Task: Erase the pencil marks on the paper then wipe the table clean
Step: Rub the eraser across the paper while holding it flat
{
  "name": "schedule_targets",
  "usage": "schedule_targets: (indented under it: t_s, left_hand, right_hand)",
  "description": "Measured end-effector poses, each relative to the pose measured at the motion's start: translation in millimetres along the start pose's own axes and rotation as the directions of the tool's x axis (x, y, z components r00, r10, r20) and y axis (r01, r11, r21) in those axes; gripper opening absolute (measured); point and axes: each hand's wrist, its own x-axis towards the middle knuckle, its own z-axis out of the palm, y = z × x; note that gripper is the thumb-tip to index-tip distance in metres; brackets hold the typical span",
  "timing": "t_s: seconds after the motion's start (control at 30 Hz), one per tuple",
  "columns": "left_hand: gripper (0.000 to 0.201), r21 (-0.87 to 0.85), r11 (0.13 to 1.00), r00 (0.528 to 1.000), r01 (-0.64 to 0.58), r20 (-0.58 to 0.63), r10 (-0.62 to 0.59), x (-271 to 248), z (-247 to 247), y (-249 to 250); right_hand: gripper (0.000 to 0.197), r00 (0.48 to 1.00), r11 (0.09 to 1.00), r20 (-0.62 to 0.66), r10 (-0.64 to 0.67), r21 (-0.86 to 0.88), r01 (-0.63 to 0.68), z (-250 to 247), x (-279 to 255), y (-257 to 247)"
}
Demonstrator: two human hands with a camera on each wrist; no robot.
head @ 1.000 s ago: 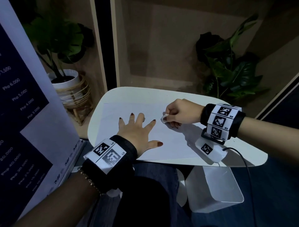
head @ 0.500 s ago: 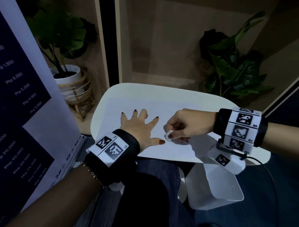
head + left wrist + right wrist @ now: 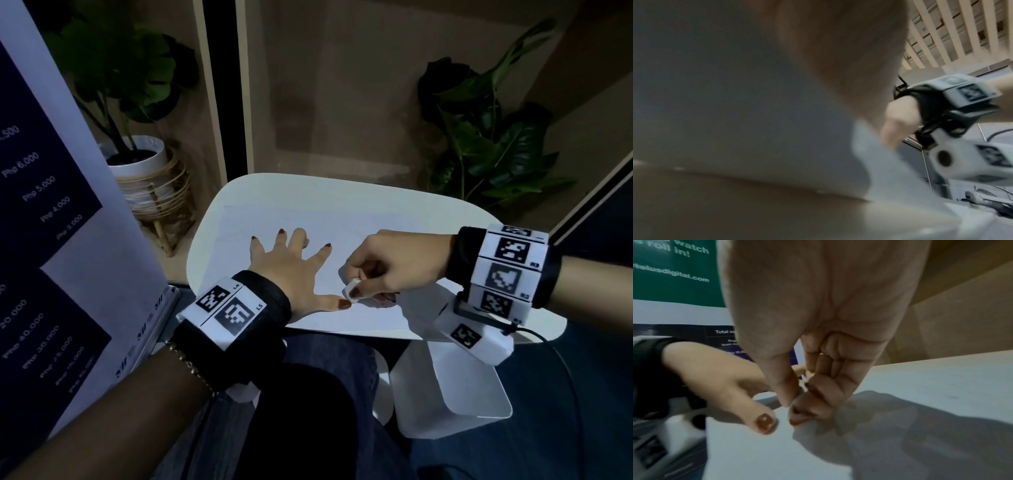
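The left hand (image 3: 287,270) lies flat on the sheet of paper (image 3: 359,233), palm down, its fingers straight and spread wide, the thumb reaching out to the right along the near part of the sheet; nothing is held in it. The right hand (image 3: 394,267) comes in from the right with the wrist raised and the knuckles up, its fingers curled under and its thumb pinching a small white eraser (image 3: 350,289) against them, pressed down onto the paper just beside the tip of the left thumb. From the right wrist view the right hand's fingers (image 3: 818,395) are bunched tightly together at the paper, with only a sliver of the eraser showing between thumb and fingers. The left wrist view is blurred and shows mostly the underside of the left hand, with the right hand (image 3: 898,120) beyond it. The paper is one thin, flat, white rectangle, lying across the middle of the counter (image 3: 274,186), a smooth white top with rounded corners. No pencil marks can be made out in this dim light. Both wrists wear black fabric bands carrying white blocks printed with black square patterns. Two leafy green plants stand behind the counter, the left plant (image 3: 123,75) in a white pot in a woven rattan stand, the right plant (image 3: 493,137) against a wooden panel
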Motion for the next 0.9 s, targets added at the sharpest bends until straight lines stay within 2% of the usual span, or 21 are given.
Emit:
schedule_targets:
  t_s: [0.07,0.2,0.27,0.33,0.43,0.5,0.53,0.6,0.67,0.73,0.8,0.9]
  left_hand:
    - [0.097,-0.006,1.000,1.000,-0.006,-0.003,0.006,-0.6,-0.2,0.4]
    - [0.103,-0.028,1.000,1.000,0.006,-0.023,-0.007,-2.8,-1.4,1.3]
    - [0.107,-0.036,0.999,0.999,0.020,-0.038,-0.022,-3.7,-1.7,1.5]
    - [0.109,-0.040,0.999,0.999,0.023,-0.047,-0.025,-3.5,-1.8,1.3]
    - [0.110,-0.039,0.999,0.999,0.023,-0.042,-0.024,-2.1,-1.7,0.9]
    - [0.110,-0.042,0.999,0.999,0.020,-0.044,-0.022,-1.9,-1.2,0.4]
    - [0.110,-0.046,0.999,0.999,0.017,-0.047,-0.019,-1.6,-0.9,0.2]
    - [0.108,-0.055,0.998,0.999,0.013,-0.045,-0.016,-1.8,-0.6,-0.4]
    - [0.103,-0.056,0.998,0.999,0.006,-0.036,-0.008,-2.1,-0.6,-0.8]
    - [0.096,-0.056,0.998,0.999,-0.007,-0.032,0.005,-2.1,-0.4,-1.3]
    - [0.090,-0.062,0.998,0.999,-0.016,-0.037,0.013,-1.9,0.4,-1.5]
    - [0.087,-0.055,0.998,0.999,-0.013,-0.050,0.011,-1.4,2.8,0.4]
  right_hand:
    - [0.016,0.999,0.998,-0.036,0.022,-0.053,-0.024,-2.9,4.2,1.6]
    - [0.017,0.968,0.967,-0.239,0.075,-0.221,-0.129,-15.1,27.3,7.9]
    - [0.019,0.953,0.954,-0.295,0.067,-0.261,-0.148,-16.2,32.9,10.9]
    - [0.020,0.964,0.971,-0.261,0.042,-0.215,-0.101,-12.0,27.4,12.1]
    - [0.019,0.999,0.996,-0.053,-0.002,-0.085,-0.002,-0.9,5.7,7.8]
    - [0.016,0.998,1.000,0.056,-0.018,0.001,0.018,0.7,-6.2,9.2]
    - [0.014,0.999,1.000,0.030,-0.016,0.017,0.015,-2.6,-10.0,12.8]
    - [0.009,0.986,0.998,-0.167,0.028,0.063,-0.018,-16.4,-14.0,24.7]
    - [0.010,0.927,0.977,-0.359,0.113,0.210,-0.037,-32.7,-17.6,39.0]
    - [0.014,0.873,0.947,-0.447,0.197,0.316,-0.052,-43.1,-21.6,52.1]
    - [0.016,0.876,0.940,-0.422,0.232,0.329,-0.090,-42.4,-24.0,64.5]
    - [0.015,0.941,0.954,-0.270,0.203,0.270,-0.129,-29.1,-27.2,71.8]
